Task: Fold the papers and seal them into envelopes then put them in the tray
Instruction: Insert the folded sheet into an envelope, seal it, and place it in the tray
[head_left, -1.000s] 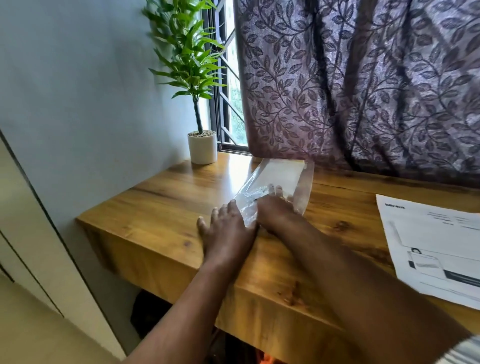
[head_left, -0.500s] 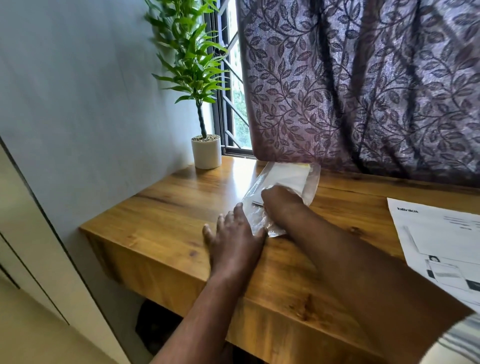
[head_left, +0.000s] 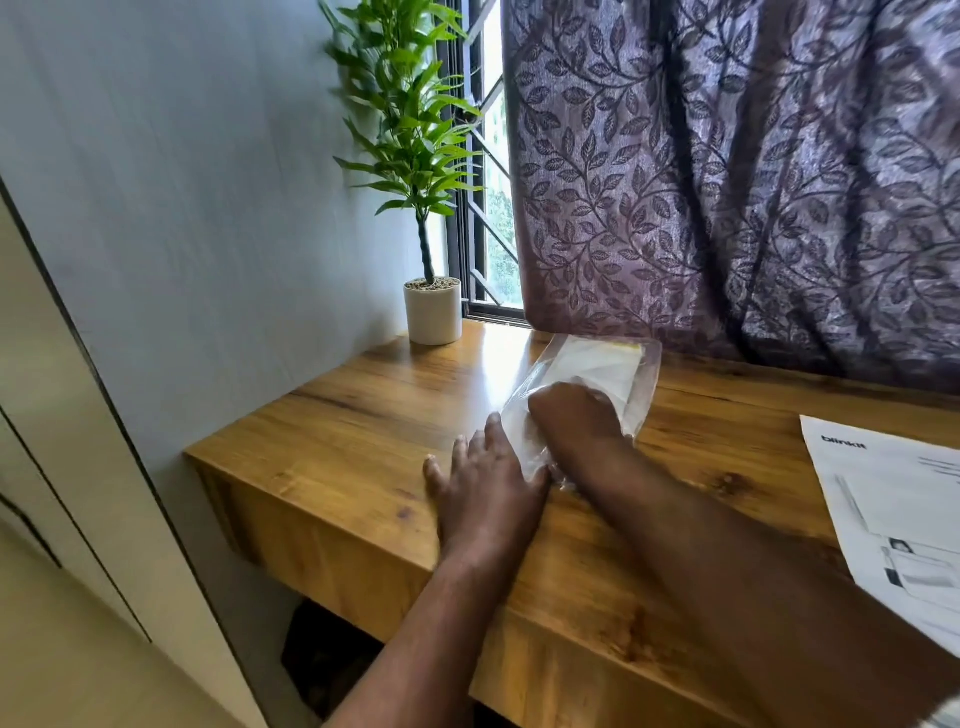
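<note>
A clear plastic bag (head_left: 641, 374) with white envelopes (head_left: 608, 364) inside lies on the wooden table (head_left: 363, 426) near the curtain. My right hand (head_left: 571, 421) is pushed into the bag's open near end, and its fingers are hidden in the plastic. My left hand (head_left: 488, 483) lies flat on the table with straight fingers, touching the bag's near left edge. A printed white paper (head_left: 893, 519) lies at the right edge of the table.
A potted green plant (head_left: 434, 312) stands at the back left corner by the window. A purple leaf-patterned curtain (head_left: 727, 182) hangs behind the table. A pale wall (head_left: 182, 208) runs along the left. The table's front edge (head_left: 337, 561) drops off near me.
My right hand has slid deeper into the plastic bag toward the envelopes. The left hand stays flat beside the bag.
</note>
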